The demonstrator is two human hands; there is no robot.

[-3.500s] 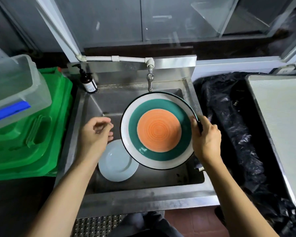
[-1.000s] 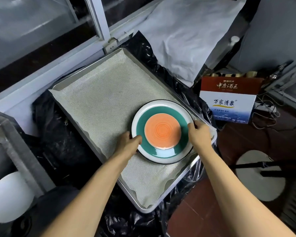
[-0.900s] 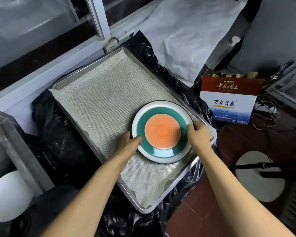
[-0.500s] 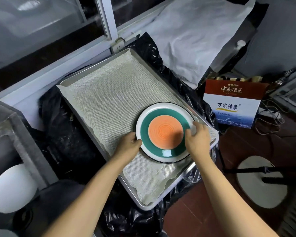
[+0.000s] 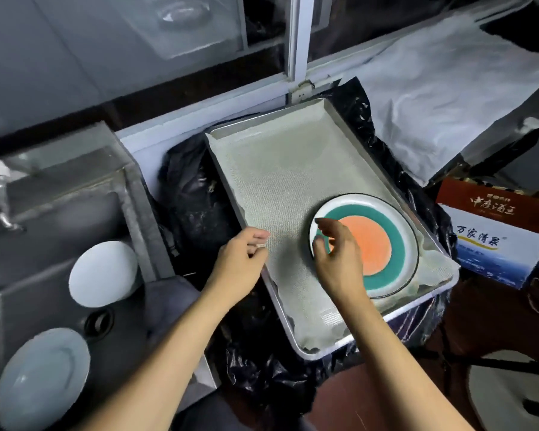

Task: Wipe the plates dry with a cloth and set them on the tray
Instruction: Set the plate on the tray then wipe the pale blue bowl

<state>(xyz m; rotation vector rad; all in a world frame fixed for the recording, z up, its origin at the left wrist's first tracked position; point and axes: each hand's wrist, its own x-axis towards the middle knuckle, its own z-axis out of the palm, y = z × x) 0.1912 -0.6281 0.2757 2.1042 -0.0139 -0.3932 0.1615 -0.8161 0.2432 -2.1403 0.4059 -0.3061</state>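
Both hands have let go of the plate (image 5: 383, 241), which they gripped at opposite rim edges half a second ago. Left hand (image 5: 240, 262): over the tray's left edge, fingers loosely curled, holding nothing. Right hand (image 5: 336, 253): above the plate's left side, fingers relaxed and spread, holding nothing. The plate lies flat in the near right corner of the tray (image 5: 321, 351), on the pale mesh liner (image 5: 280, 169). It is round, with an orange centre, a teal ring, a white outer band and a thin dark rim line. Two pale plates (image 5: 103, 273) (image 5: 41, 377) lie in the sink (image 5: 131, 194) at left.
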